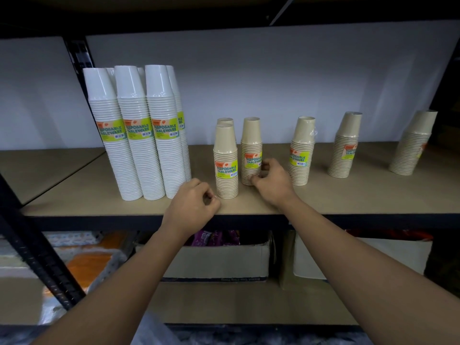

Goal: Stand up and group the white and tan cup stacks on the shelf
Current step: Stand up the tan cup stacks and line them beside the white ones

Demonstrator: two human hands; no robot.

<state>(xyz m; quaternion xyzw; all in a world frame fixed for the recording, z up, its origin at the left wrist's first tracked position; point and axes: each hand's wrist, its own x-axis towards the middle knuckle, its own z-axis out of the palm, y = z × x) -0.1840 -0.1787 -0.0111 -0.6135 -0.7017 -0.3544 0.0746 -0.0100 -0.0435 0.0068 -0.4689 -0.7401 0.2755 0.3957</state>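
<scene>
Several tall white cup stacks [139, 145] stand upright together at the left of the shelf [348, 195]. Three tan cup stacks cluster mid-shelf: a front one [226, 163], one behind it [225, 121], and one to the right [251, 148]. Three more tan stacks [301, 155], [344, 145], [413, 145] stand spaced apart to the right. My right hand [272, 179] curls around the base of the right clustered stack, fingers touching it. My left hand [193, 207] hovers loosely closed at the shelf's front edge, holding nothing, just left of the front tan stack.
A black metal upright [37, 245] runs down the left. On the lower shelf sit two cardboard boxes [219, 262], [361, 257] and wrapped orange packs [89, 260]. A white back panel [249, 83] closes the shelf behind the cups.
</scene>
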